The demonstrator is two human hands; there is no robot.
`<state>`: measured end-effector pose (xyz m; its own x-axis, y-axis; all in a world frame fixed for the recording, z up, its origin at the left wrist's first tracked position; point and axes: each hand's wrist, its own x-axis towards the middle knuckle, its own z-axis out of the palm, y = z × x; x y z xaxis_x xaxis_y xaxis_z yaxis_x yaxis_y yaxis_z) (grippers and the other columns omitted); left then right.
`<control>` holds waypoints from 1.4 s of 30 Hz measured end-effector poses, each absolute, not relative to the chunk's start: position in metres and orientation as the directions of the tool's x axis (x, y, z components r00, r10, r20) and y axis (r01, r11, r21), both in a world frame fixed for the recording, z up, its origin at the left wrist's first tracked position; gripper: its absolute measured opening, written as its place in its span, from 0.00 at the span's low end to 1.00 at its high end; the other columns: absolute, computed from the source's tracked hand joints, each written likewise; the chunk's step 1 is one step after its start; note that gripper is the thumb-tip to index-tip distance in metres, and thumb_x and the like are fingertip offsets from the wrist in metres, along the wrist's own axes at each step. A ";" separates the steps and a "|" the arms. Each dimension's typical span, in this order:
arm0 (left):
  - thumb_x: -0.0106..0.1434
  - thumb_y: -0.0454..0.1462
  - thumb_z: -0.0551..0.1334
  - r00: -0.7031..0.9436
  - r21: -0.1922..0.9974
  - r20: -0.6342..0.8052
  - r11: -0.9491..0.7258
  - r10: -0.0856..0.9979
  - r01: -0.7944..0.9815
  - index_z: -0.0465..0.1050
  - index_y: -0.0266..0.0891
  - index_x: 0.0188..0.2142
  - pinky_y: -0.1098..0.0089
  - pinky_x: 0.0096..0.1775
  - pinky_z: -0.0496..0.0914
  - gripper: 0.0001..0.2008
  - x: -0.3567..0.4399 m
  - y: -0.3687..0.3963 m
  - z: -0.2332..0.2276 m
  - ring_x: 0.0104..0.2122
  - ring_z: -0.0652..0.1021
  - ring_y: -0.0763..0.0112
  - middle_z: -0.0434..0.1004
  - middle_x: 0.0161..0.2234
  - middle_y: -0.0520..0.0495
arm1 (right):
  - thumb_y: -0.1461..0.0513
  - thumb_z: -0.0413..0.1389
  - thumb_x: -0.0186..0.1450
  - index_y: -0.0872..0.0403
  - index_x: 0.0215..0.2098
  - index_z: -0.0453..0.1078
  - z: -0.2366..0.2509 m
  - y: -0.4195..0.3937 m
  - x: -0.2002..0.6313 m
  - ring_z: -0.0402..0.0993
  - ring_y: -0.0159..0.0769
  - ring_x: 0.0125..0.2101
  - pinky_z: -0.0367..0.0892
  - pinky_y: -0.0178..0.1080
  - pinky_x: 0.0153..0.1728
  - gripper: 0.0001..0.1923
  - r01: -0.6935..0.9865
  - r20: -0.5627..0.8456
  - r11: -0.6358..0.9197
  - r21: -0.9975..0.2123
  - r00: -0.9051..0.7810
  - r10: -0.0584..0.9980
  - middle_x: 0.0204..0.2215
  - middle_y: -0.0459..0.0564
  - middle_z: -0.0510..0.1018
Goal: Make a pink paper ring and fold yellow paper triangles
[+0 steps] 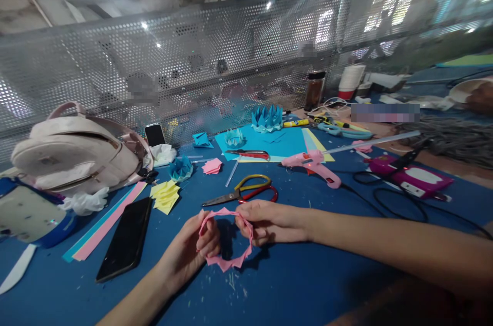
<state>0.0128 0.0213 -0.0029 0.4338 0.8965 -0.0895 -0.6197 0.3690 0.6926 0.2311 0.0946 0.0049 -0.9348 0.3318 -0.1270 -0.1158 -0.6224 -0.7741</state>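
Left hand [189, 244], right hand [275, 221], grip pinching pink paper ring [226, 265], jar [315, 92] apparently brown-filled

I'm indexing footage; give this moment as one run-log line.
left hand: holding pink zigzag-edged paper ring | right hand: holding same ring | beyond ring: yellow-and-red-handled metal scissors on blue tabletop

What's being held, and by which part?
A pink folded-paper ring, held by its band: left hand on its left side, right hand on its upper right side.
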 end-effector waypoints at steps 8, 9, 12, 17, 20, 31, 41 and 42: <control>0.66 0.45 0.67 0.439 0.677 -0.065 0.363 0.896 -0.640 0.72 0.34 0.26 0.75 0.29 0.69 0.18 0.010 0.023 -0.004 0.19 0.67 0.79 0.64 0.17 0.56 | 0.59 0.67 0.62 0.61 0.29 0.68 0.006 0.095 0.230 0.57 0.21 0.20 0.52 0.26 0.20 0.16 -0.155 -0.107 -0.716 -0.681 -0.946 0.307 0.22 0.42 0.66; 0.65 0.46 0.68 0.418 0.678 -0.062 0.346 0.906 -0.649 0.74 0.35 0.30 0.74 0.35 0.72 0.16 0.010 0.024 -0.004 0.24 0.73 0.77 0.70 0.22 0.54 | 0.59 0.66 0.63 0.60 0.29 0.67 0.006 0.096 0.230 0.58 0.22 0.21 0.55 0.26 0.21 0.15 -0.170 -0.108 -0.736 -0.655 -0.943 0.314 0.23 0.42 0.66; 0.61 0.48 0.71 0.365 0.687 -0.057 0.302 0.929 -0.661 0.76 0.39 0.46 0.68 0.54 0.69 0.19 0.007 0.026 -0.006 0.45 0.78 0.69 0.80 0.42 0.47 | 0.61 0.64 0.65 0.58 0.32 0.65 0.003 0.100 0.230 0.63 0.22 0.24 0.62 0.27 0.29 0.13 -0.238 -0.114 -0.790 -0.566 -0.926 0.361 0.27 0.41 0.67; 0.57 0.42 0.75 0.351 0.714 -0.071 0.293 0.934 -0.636 0.75 0.38 0.53 0.65 0.56 0.69 0.26 0.007 0.024 -0.006 0.51 0.78 0.62 0.80 0.49 0.42 | 0.63 0.60 0.67 0.58 0.38 0.65 -0.001 0.104 0.231 0.69 0.24 0.29 0.64 0.29 0.35 0.08 -0.292 -0.141 -0.833 -0.471 -0.907 0.397 0.33 0.47 0.71; 0.55 0.40 0.76 0.323 0.723 -0.099 0.291 0.941 -0.626 0.77 0.37 0.49 0.67 0.53 0.72 0.23 0.008 0.023 -0.004 0.49 0.80 0.63 0.82 0.46 0.44 | 0.64 0.59 0.67 0.60 0.37 0.66 -0.002 0.103 0.230 0.72 0.27 0.31 0.65 0.31 0.36 0.07 -0.278 -0.158 -0.843 -0.460 -0.909 0.386 0.34 0.49 0.74; 0.52 0.44 0.77 0.132 0.844 -0.108 0.161 0.985 -0.512 0.78 0.39 0.39 0.76 0.38 0.77 0.19 -0.012 0.035 -0.006 0.32 0.81 0.74 0.79 0.31 0.52 | 0.63 0.62 0.65 0.62 0.38 0.71 -0.002 0.099 0.230 0.76 0.30 0.33 0.67 0.32 0.37 0.08 -0.243 -0.169 -0.816 -0.525 -0.910 0.379 0.34 0.50 0.78; 0.60 0.54 0.67 0.093 0.999 -0.029 0.031 0.995 -0.021 0.72 0.38 0.56 0.65 0.37 0.77 0.31 -0.033 0.054 0.005 0.40 0.82 0.58 0.81 0.43 0.37 | 0.66 0.59 0.65 0.64 0.55 0.70 -0.001 0.092 0.225 0.77 0.38 0.47 0.67 0.36 0.45 0.21 -0.284 -0.122 -0.743 -0.606 -0.889 0.440 0.44 0.58 0.79; 0.61 0.53 0.67 0.094 0.999 -0.015 0.011 0.995 0.053 0.71 0.38 0.57 0.63 0.38 0.77 0.31 -0.033 0.054 0.009 0.42 0.82 0.56 0.80 0.46 0.36 | 0.67 0.60 0.63 0.63 0.55 0.69 -0.001 0.092 0.225 0.76 0.39 0.48 0.67 0.36 0.45 0.21 -0.305 -0.111 -0.740 -0.599 -0.884 0.454 0.45 0.58 0.79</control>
